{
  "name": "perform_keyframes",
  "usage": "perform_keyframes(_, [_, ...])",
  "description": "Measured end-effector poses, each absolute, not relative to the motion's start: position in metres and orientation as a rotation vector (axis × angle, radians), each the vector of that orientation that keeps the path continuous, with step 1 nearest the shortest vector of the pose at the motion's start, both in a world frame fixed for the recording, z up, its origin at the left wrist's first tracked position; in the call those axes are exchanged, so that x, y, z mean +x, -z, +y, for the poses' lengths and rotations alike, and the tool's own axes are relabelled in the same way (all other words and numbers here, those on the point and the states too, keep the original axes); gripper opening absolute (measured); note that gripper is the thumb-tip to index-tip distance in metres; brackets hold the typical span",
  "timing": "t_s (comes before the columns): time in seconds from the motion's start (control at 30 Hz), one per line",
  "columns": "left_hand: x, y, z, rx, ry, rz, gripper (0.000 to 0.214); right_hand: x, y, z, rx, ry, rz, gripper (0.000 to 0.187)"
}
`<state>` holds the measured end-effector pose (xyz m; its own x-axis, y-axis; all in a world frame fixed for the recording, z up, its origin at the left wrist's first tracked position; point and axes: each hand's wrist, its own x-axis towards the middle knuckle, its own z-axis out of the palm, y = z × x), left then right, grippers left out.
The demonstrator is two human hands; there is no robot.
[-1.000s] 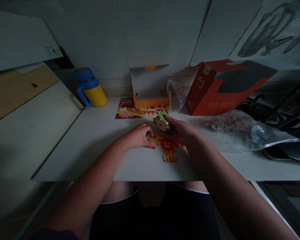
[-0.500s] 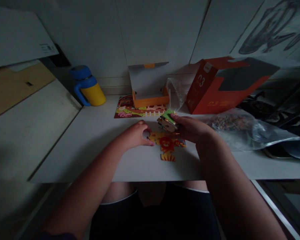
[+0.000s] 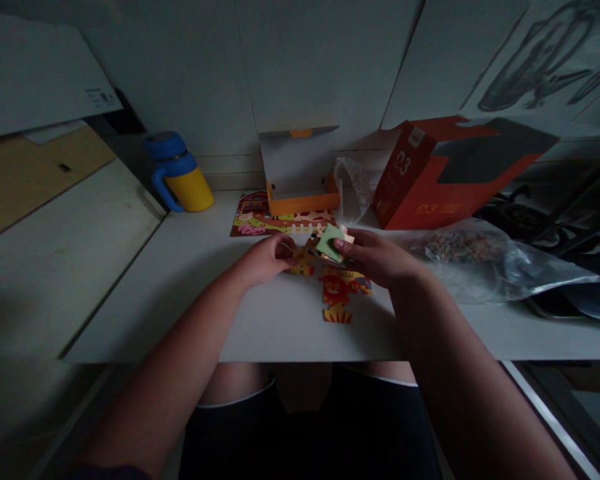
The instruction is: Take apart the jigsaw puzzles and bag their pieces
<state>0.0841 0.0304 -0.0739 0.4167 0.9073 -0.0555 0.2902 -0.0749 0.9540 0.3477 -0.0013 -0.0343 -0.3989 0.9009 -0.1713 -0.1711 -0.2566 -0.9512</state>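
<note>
In the head view, my right hand grips a small stack of puzzle pieces, its thumb pressed on a pale green one at the top. Left of the stack, my left hand curls its fingers at a yellow puzzle piece and appears to pinch its edge; the fingertips are partly hidden. Below the stack, joined lion puzzle pieces lie flat on the white table, showing a red-maned lion. A narrow gap separates the yellow piece from them.
Behind my hands lies a farm picture board, with an open orange box on its back edge. A clear plastic bag sits beside it. A blue-yellow mug, a red box and a filled plastic bag stand around.
My left hand has moved slightly left and up, and the yellow piece has come away from the lion pieces. The stack in my right hand has turned, showing a pale green face.
</note>
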Motion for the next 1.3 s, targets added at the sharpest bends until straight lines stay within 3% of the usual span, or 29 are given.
perform_keyframes(0.2, [0.095,0.074,0.035,1.480,-0.954,1.023,0.026,0.336,0.041,0.002,-1.055,-1.357,-1.454,0.064])
perform_keyframes(0.27, [0.099,0.077,0.036,1.447,-1.021,0.970,0.028,0.335,0.045,0.005,-1.089,-1.314,-1.464,0.067])
perform_keyframes(0.47, [0.107,0.080,0.037,1.480,-1.028,0.867,0.032,0.341,0.046,0.010,-1.079,-1.262,-1.572,0.052])
perform_keyframes(0.73, [0.101,0.074,0.027,2.180,-0.909,1.148,0.023,0.375,0.046,0.022,-1.358,-1.282,-0.930,0.021])
perform_keyframes(0.97, [0.101,0.076,0.022,2.516,-0.611,1.120,0.072,0.354,0.056,0.017,-1.333,-1.475,-0.993,0.023])
perform_keyframes(1.17, [0.100,0.071,0.021,2.480,-0.532,1.178,0.059,0.344,0.055,0.014,-1.291,-1.470,-0.952,0.026])
perform_keyframes(1.3, [0.106,0.068,0.020,2.356,-0.507,1.265,0.064,0.337,0.053,0.009,-1.261,-1.467,-0.922,0.021])
